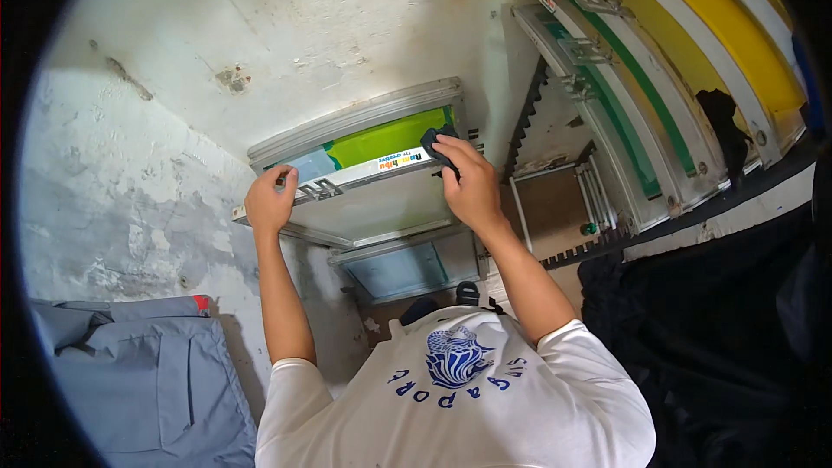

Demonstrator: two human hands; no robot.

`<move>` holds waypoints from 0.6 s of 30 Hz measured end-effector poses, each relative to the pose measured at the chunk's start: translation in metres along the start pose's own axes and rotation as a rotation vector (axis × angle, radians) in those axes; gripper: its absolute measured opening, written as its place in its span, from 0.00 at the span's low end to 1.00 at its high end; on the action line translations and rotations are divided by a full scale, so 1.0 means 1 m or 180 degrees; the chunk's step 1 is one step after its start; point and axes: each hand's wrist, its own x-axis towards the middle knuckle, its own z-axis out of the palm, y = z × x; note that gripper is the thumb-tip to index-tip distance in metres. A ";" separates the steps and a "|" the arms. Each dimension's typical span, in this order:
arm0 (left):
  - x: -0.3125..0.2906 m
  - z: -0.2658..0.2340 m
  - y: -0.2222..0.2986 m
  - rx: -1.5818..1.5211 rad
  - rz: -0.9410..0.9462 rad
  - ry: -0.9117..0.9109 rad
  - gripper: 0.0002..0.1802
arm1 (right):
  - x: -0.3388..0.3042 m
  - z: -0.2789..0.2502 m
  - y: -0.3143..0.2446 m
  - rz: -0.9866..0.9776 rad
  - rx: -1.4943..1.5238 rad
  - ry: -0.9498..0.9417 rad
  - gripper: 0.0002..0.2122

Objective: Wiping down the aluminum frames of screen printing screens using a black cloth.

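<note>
A metal-edged screen frame (358,172) with a sticker and a small latch on its rim stands upright in front of me. My left hand (273,199) is closed on the left end of that upper rim, its fingertips curled over the edge. My right hand (472,186) holds a bunched black cloth (436,140) against the rim's right end. Just behind, a second frame with a bright green panel (390,136) leans at the wall. Below, nearer my feet, lies another frame with a bluish panel (394,270).
At the right, several frames with yellow and green screens (646,91) stand in a slotted rack (563,251). A dark cloth (724,126) hangs among them. Grey fabric (147,373) is at the lower left, black fabric (702,338) at the lower right. A worn wall (156,199) rises on the left.
</note>
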 end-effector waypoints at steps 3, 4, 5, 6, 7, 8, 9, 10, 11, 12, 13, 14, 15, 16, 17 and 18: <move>-0.005 -0.004 -0.010 -0.0035 0.0029 0.0014 0.16 | -0.006 0.009 -0.008 0.0053 0.0077 0.0137 0.18; -0.005 -0.004 -0.011 -0.0014 0.0026 0.0015 0.16 | -0.008 0.010 -0.008 0.0058 0.0097 0.0137 0.18; -0.005 -0.005 -0.010 -0.0024 0.0021 0.0013 0.16 | -0.010 0.011 -0.007 0.0058 0.0090 0.0176 0.18; -0.007 -0.006 -0.010 -0.0034 0.0012 0.0006 0.16 | -0.012 0.012 -0.007 0.0065 0.0082 0.0210 0.18; -0.008 -0.007 -0.009 -0.0017 0.0001 0.0000 0.16 | -0.012 0.011 -0.008 0.0074 0.0098 0.0202 0.18; -0.008 -0.007 -0.008 -0.0043 0.0024 0.0037 0.16 | -0.011 0.009 -0.008 0.0060 0.0115 0.0173 0.18; -0.007 -0.008 -0.007 -0.0069 0.0053 0.0078 0.16 | -0.010 0.008 -0.008 0.0042 0.0132 0.0151 0.18; -0.007 -0.009 -0.007 -0.0056 0.0048 0.0077 0.16 | -0.011 0.009 -0.008 0.0046 0.0145 0.0147 0.18; -0.007 -0.010 -0.006 -0.0019 0.0009 0.0040 0.16 | -0.011 0.009 -0.008 0.0061 0.0138 0.0129 0.18; -0.009 -0.010 -0.008 0.0002 -0.0044 0.0019 0.16 | -0.012 0.010 -0.008 0.0057 0.0123 0.0096 0.18; -0.010 -0.009 -0.011 -0.0001 -0.0063 0.0032 0.16 | -0.012 0.011 -0.009 0.0042 0.0126 0.0077 0.18; -0.010 -0.009 -0.013 -0.0007 -0.0031 0.0040 0.17 | -0.011 0.012 -0.009 0.0042 0.0119 0.0076 0.18; -0.008 -0.009 -0.013 0.0003 0.0016 0.0033 0.17 | -0.011 0.012 -0.009 0.0061 0.0121 0.0088 0.18; -0.008 -0.009 -0.012 0.0015 0.0011 0.0032 0.17 | -0.012 0.011 -0.008 0.0065 0.0133 0.0085 0.18; -0.008 -0.010 -0.010 0.0051 0.0002 -0.0027 0.18 | -0.012 0.009 -0.008 0.0055 0.0130 0.0073 0.18; -0.007 -0.010 -0.010 0.0086 0.0004 -0.0091 0.18 | -0.013 0.009 -0.007 0.0051 0.0124 0.0070 0.19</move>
